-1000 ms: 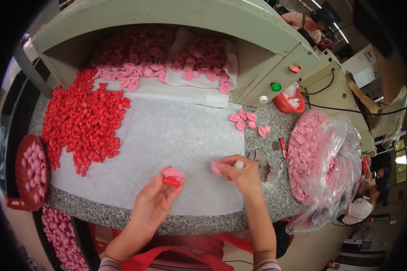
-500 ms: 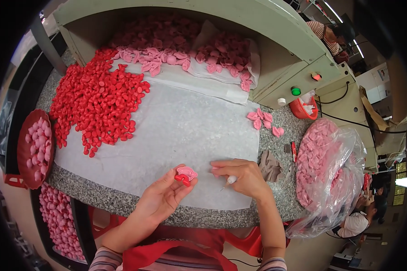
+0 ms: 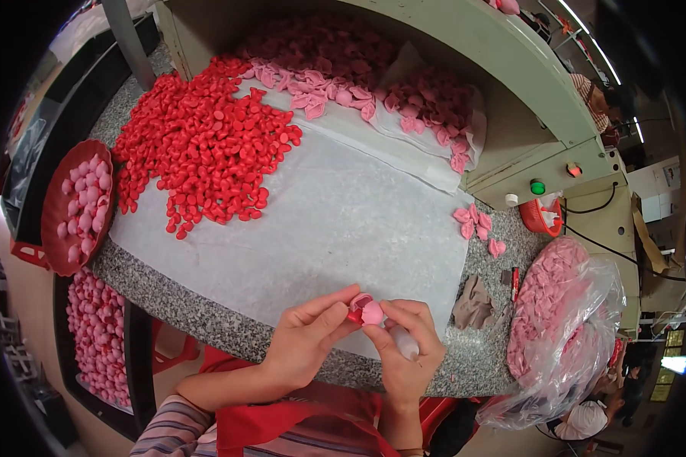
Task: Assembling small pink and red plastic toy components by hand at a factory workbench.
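My left hand [image 3: 306, 339] pinches a small red moulded piece [image 3: 354, 315] between thumb and fingers, above the front of the white sheet [image 3: 358, 198]. A hollow pink shell-like piece [image 3: 371, 312] is against it, partly hidden by my fingertips. From the right, thumb and index finger of my right hand [image 3: 411, 354] touch the pink piece's edge. Tucked in that same hand is a small whitish squeeze bottle [image 3: 406, 345]; its tip does not show clearly. A heap of glossy red pieces [image 3: 206, 137] covers the sheet's far left.
Pink pieces [image 3: 312, 91] fill the machine's opening [image 3: 511, 137] at the back. Left are a red basket [image 3: 56, 240] and a black-edged tray of pink-and-red pieces [image 3: 99, 335]. Right lie loose pink pieces [image 3: 472, 221], a crumpled brown scrap [image 3: 474, 303] and a clear bag [image 3: 579, 320].
My right hand has come left to the pink and red pieces, the bottle still in it. My left hand has moved right with them. The whole view has shifted.
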Action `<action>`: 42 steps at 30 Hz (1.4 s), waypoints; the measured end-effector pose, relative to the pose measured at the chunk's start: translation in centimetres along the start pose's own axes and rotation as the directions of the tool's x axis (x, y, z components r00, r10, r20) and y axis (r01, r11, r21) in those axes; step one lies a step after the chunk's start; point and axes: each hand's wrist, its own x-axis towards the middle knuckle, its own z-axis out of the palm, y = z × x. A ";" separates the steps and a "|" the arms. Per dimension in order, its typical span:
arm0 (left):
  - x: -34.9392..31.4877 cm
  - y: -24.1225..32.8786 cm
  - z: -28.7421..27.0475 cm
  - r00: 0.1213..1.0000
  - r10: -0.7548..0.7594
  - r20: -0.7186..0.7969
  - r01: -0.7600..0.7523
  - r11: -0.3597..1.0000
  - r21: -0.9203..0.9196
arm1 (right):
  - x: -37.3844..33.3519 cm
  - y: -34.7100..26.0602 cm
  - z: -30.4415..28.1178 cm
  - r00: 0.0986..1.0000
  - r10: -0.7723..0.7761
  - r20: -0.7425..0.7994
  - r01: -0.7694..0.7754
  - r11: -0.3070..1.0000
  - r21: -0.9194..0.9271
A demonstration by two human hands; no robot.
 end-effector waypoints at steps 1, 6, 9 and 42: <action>-0.1 0.0 0.0 1.000 0.002 -0.002 -0.002 1.000 -0.005 | -0.1 0.1 0.1 1.000 0.000 0.005 0.000 1.000 -0.002; -0.4 -0.4 -0.3 0.995 0.088 0.040 -0.090 0.994 0.065 | -0.4 0.2 0.1 1.000 -0.022 0.004 0.022 1.000 -0.008; -0.6 -0.5 -0.3 0.994 0.102 0.047 -0.107 0.987 0.119 | -0.6 0.1 0.2 0.999 -0.032 -0.004 0.032 0.999 0.027; -1.0 -0.4 -0.5 0.875 0.346 0.340 -0.480 0.719 0.503 | -1.3 0.8 -0.2 0.914 -0.403 -0.046 0.380 0.892 -0.246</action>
